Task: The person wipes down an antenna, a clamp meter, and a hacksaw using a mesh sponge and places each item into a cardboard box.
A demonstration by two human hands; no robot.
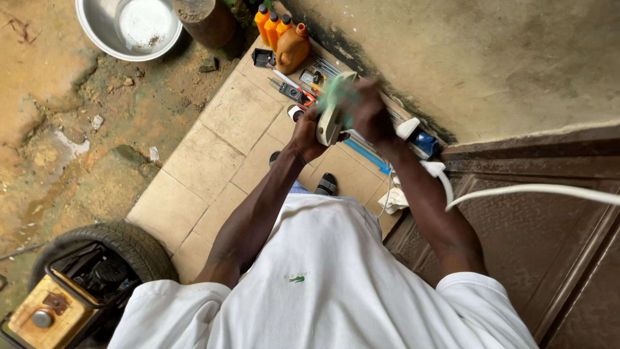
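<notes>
A person in a white shirt stands on a tiled step, both hands raised in front of the chest. The left hand (309,132) is clamped on the lower end of a long cream-white plastic power strip (330,116) held upright; the right hand (369,111), blurred by motion, is closed over a pale green cloth (336,94) pressed to the strip's upper end. The step in hand looks like wiping the strip's casing clean — the left hand steadying, the right rubbing. A next move would likely call for turning the strip in the left grip to bring a fresh face under the cloth.

A thick white cable (529,190) runs off to the right across a brown ribbed door (549,239). On the beige floor tiles (219,148) by the stained wall stand three orange bottles (271,24) and one larger brown-orange jug (292,48), beside a scatter of small hand tools (294,87) too jumbled to count. Farther out lie one round metal basin (129,26), one black rubber tyre (123,242) and one yellow generator (55,310) — all on bare, damp earth.
</notes>
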